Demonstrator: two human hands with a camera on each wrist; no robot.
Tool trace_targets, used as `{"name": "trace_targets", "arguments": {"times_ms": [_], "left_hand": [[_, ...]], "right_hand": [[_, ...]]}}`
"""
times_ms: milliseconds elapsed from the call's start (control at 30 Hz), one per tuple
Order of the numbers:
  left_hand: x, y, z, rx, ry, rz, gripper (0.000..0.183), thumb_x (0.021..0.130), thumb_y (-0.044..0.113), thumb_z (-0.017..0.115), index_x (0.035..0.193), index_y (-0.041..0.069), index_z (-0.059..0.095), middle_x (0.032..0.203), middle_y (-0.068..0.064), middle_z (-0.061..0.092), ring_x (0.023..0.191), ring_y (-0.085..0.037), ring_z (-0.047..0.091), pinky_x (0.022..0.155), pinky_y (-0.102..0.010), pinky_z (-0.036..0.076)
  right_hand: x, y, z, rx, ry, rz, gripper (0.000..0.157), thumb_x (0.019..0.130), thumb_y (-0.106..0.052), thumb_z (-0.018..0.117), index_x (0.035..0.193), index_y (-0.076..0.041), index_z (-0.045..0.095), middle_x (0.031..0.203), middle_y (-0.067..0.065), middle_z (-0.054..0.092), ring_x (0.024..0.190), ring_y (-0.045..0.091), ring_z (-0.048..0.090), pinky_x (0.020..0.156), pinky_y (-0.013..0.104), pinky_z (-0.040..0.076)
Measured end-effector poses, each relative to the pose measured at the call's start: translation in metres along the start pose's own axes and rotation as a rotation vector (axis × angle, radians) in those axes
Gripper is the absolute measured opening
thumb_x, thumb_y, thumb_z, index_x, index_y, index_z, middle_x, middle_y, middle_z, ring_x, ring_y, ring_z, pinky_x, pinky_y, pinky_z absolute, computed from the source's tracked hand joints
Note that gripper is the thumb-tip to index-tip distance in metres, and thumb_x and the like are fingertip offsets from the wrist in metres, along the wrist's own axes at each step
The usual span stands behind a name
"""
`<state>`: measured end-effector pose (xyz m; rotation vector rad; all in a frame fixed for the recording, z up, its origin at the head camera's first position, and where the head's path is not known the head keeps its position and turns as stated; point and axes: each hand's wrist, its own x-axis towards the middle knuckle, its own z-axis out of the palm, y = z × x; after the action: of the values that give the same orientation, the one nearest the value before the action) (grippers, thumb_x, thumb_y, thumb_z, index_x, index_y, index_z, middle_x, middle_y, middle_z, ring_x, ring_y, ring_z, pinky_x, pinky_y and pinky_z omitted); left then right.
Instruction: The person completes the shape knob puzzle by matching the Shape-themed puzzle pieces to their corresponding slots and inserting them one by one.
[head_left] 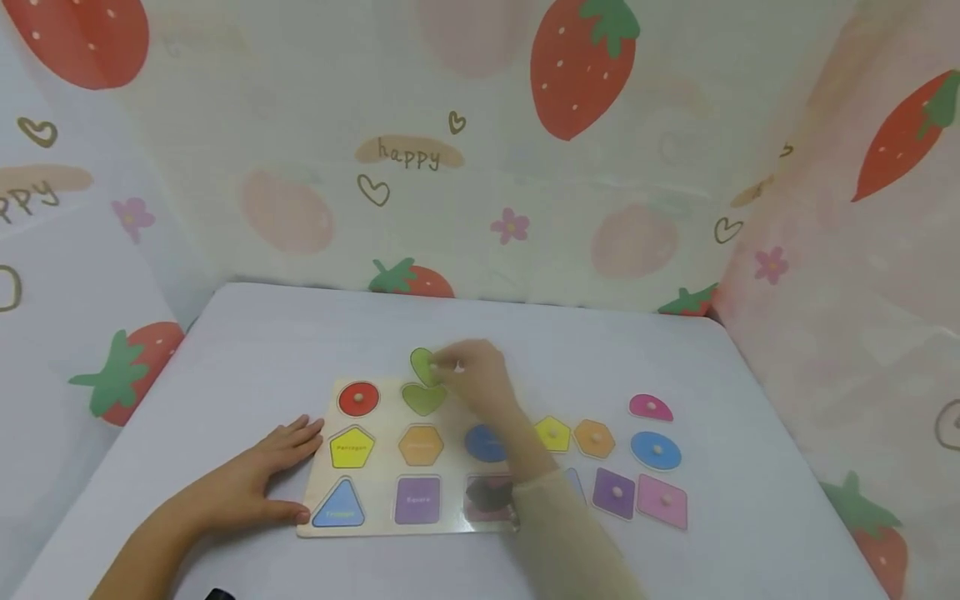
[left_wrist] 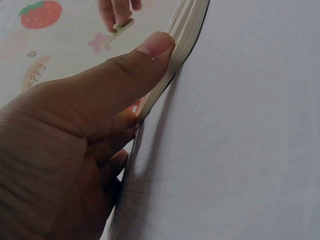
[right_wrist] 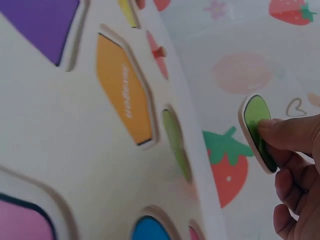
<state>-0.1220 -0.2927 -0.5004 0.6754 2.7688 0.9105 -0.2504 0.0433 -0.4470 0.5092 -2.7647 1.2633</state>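
My right hand [head_left: 480, 379] pinches a green heart-shaped puzzle piece [head_left: 422, 365] between thumb and fingers, tilted above the back edge of a wooden shape puzzle board [head_left: 378, 479]. The piece [right_wrist: 257, 135] is seen nearly edge-on in the right wrist view. Just below it in the head view lies the green heart recess [head_left: 423, 402]. A red circle piece [head_left: 358, 399] with a knob sits in its recess at the back left. My left hand [head_left: 258, 475] rests at the board's left edge with its fingers spread; its thumb [left_wrist: 157, 47] touches the edge.
Right of the board lie loose knobbed pieces: a yellow pentagon [head_left: 552, 434], orange hexagon [head_left: 594, 438], pink semicircle [head_left: 651, 407], blue oval [head_left: 656, 451], purple square [head_left: 613, 493] and pink four-sided piece [head_left: 663, 501]. My right forearm partly covers a light blue piece [head_left: 575, 485].
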Motion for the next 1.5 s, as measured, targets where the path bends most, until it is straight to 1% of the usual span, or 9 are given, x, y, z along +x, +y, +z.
{"name": "trace_targets", "arguments": {"times_ms": [100,200,300,400,633,900,1100,1267,1500], "left_hand": [[0.000,-0.001,0.000,0.012,-0.005,-0.011,0.103,0.073,0.069,0.079,0.155,0.017,0.047,0.168,-0.004,0.032,0.154,-0.044,0.021,0.104,0.005,-0.003],[0.001,-0.001,0.000,0.007,-0.010,-0.019,0.102,0.073,0.068,0.080,0.155,0.017,0.048,0.167,-0.003,0.032,0.154,-0.043,0.021,0.104,0.006,-0.002],[0.000,0.000,-0.001,0.000,-0.015,-0.029,0.102,0.072,0.068,0.081,0.155,0.018,0.048,0.167,-0.003,0.032,0.154,-0.044,0.021,0.103,0.006,-0.002],[0.000,0.000,0.000,-0.003,-0.018,-0.033,0.102,0.072,0.068,0.081,0.155,0.018,0.048,0.167,-0.003,0.032,0.154,-0.044,0.021,0.103,0.006,-0.003],[-0.001,-0.001,0.001,0.006,-0.016,-0.024,0.104,0.070,0.068,0.081,0.154,0.016,0.048,0.167,-0.005,0.033,0.153,-0.046,0.022,0.104,0.006,-0.003],[0.000,-0.003,0.002,-0.001,-0.008,-0.005,0.103,0.072,0.068,0.080,0.154,0.016,0.048,0.167,-0.005,0.034,0.153,-0.046,0.023,0.105,0.006,-0.002],[0.001,-0.007,0.002,0.014,-0.003,0.011,0.102,0.073,0.069,0.079,0.155,0.017,0.047,0.167,-0.004,0.033,0.153,-0.044,0.023,0.106,0.005,-0.001],[0.002,-0.006,0.002,-0.001,-0.005,0.009,0.102,0.073,0.067,0.080,0.155,0.016,0.047,0.167,-0.006,0.033,0.152,-0.047,0.023,0.105,0.006,-0.001],[0.003,-0.005,0.002,0.003,-0.004,-0.002,0.103,0.072,0.068,0.080,0.155,0.016,0.047,0.167,-0.006,0.033,0.152,-0.049,0.023,0.104,0.006,-0.001]], "right_hand": [[-0.001,0.000,0.006,0.007,-0.020,0.008,0.018,0.092,-0.018,0.076,0.110,-0.017,0.080,0.102,-0.004,0.075,0.102,0.015,0.061,0.094,0.037,0.049],[-0.001,0.003,0.013,-0.012,-0.049,0.016,0.018,0.092,-0.019,0.075,0.110,-0.017,0.080,0.103,-0.004,0.075,0.101,0.015,0.063,0.094,0.037,0.050],[0.000,0.007,0.022,-0.075,-0.069,0.023,0.019,0.091,-0.019,0.076,0.109,-0.020,0.080,0.105,-0.006,0.076,0.102,0.014,0.066,0.095,0.036,0.052],[0.001,0.012,0.029,-0.116,-0.080,0.029,0.018,0.090,-0.018,0.077,0.107,-0.021,0.081,0.107,-0.007,0.077,0.107,0.015,0.067,0.101,0.037,0.050],[-0.001,0.023,0.039,-0.129,-0.117,0.062,0.019,0.090,-0.018,0.077,0.108,-0.021,0.080,0.108,-0.006,0.077,0.111,0.018,0.068,0.102,0.038,0.052],[-0.003,0.028,0.039,-0.147,-0.123,0.078,0.016,0.089,-0.022,0.076,0.104,-0.022,0.081,0.101,-0.009,0.078,0.103,0.015,0.071,0.094,0.034,0.055],[-0.003,0.028,0.038,-0.184,-0.128,0.058,0.019,0.090,-0.025,0.076,0.108,-0.025,0.081,0.111,-0.009,0.077,0.112,0.016,0.069,0.103,0.035,0.050],[-0.002,0.027,0.040,-0.191,-0.137,0.075,0.018,0.092,-0.025,0.076,0.109,-0.026,0.080,0.113,-0.008,0.077,0.117,0.018,0.067,0.109,0.040,0.046],[-0.004,0.022,0.041,-0.258,-0.139,0.100,0.019,0.093,-0.031,0.075,0.111,-0.028,0.079,0.116,-0.009,0.076,0.121,0.019,0.064,0.112,0.043,0.042]]}}
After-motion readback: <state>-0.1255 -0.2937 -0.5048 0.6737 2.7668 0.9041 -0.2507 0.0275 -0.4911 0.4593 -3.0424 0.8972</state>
